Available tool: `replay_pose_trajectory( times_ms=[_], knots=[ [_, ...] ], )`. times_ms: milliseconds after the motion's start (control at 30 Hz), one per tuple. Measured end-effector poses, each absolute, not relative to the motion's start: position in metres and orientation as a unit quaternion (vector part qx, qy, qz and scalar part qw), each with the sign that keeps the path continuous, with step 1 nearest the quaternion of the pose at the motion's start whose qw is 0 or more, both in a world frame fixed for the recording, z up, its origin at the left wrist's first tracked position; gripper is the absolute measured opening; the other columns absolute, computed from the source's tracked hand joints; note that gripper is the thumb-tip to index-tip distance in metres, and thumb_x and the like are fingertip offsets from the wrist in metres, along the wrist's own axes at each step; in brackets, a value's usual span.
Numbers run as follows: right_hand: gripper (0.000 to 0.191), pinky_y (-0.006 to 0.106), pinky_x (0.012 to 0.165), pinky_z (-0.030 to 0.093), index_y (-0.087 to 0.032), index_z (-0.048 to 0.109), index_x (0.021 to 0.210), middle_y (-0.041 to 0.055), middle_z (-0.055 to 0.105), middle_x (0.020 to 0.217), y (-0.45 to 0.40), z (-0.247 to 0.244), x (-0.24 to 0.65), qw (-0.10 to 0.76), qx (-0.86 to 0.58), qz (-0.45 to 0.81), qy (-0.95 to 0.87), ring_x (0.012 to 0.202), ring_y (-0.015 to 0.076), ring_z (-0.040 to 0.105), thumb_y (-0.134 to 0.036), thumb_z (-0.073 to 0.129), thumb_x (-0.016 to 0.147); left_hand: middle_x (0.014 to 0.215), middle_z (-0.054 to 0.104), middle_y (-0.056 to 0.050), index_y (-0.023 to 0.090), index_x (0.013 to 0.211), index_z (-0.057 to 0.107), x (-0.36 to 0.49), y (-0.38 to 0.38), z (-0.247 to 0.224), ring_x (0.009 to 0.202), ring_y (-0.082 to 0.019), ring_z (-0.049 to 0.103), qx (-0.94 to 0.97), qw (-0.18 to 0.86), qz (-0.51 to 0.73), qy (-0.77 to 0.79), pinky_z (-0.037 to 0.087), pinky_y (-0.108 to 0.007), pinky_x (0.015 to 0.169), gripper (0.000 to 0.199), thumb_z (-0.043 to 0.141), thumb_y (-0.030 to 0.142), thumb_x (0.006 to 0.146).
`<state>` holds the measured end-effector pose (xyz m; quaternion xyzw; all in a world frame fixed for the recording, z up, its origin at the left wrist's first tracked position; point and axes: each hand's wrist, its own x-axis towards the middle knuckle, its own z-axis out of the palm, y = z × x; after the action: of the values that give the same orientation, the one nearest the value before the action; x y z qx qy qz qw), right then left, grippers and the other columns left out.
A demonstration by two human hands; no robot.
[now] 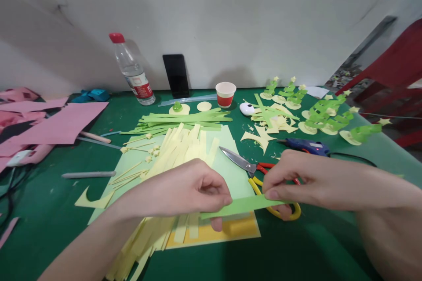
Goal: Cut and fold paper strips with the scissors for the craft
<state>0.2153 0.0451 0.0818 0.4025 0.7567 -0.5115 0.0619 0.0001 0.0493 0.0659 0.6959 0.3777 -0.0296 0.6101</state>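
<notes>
A green paper strip (249,204) is stretched level between my two hands, above the near part of the table. My left hand (206,191) pinches its left end between thumb and fingers. Toward the other end, my right hand (285,184) grips the strip the same way. Scissors (240,160) with red and yellow handles lie beneath, their handles partly hidden by my right hand. Under my left hand spreads a pile of pale yellow paper strips (178,149), on light green sheets (231,145). More green strips (184,119) lie in a bundle behind them.
At the back stand a water bottle (135,74), a dark phone (176,77) and a paper cup (226,94). Several green spiral paper pieces with stars (326,112) stand at the right, near a blue glue gun (306,145). Pink sheets (62,123) and a grey pen (89,175) lie left.
</notes>
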Motion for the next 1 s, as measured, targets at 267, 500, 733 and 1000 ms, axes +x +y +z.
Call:
replay_pose_trajectory(
  times_ms=[267,500,733,1000],
  knots=[
    [0.038,0.021,0.054,0.036,-0.015,0.063,0.063,0.0003,0.055,0.058,0.050,0.084,0.229,0.075,0.383,-0.514,0.764,0.053,0.0104,0.046,-0.032,0.038,0.086,0.046,0.058,0.006,0.018,0.053,0.041,-0.003,0.053,0.068,0.041,-0.007,0.026,0.674,0.630,-0.034,0.384,0.019,-0.020,0.042,0.021,0.042,0.016,0.074],
    [0.045,0.023,0.053,0.036,-0.017,0.051,0.055,0.0016,0.054,0.056,0.048,0.085,0.234,0.095,0.403,-0.472,0.778,0.051,0.0114,0.046,-0.042,0.032,0.087,0.050,0.059,0.005,0.019,0.056,0.043,-0.010,0.055,0.073,0.053,-0.009,0.054,0.659,0.643,-0.051,0.388,0.039,-0.016,0.052,0.019,0.042,0.013,0.074],
    [0.051,0.027,0.051,0.035,-0.019,0.055,0.059,0.0040,0.053,0.057,0.045,0.096,0.252,0.058,0.442,-0.386,0.807,0.053,0.0154,0.048,-0.052,0.027,0.085,0.061,0.063,0.004,0.018,0.063,0.051,-0.028,0.066,0.073,0.061,-0.009,0.059,0.706,0.548,0.077,0.443,0.045,-0.018,0.061,0.021,0.045,0.022,0.083],
    [0.034,0.023,0.045,0.033,-0.018,0.057,0.066,0.0018,0.059,0.056,0.030,0.086,0.229,-0.141,0.452,-0.218,0.853,0.048,0.0121,0.051,-0.033,0.034,0.086,0.098,0.065,0.000,0.024,0.095,0.062,-0.005,0.049,0.068,0.084,-0.017,0.063,0.696,0.497,0.281,0.435,0.051,-0.021,0.070,0.026,0.062,0.039,0.073]
  ],
)
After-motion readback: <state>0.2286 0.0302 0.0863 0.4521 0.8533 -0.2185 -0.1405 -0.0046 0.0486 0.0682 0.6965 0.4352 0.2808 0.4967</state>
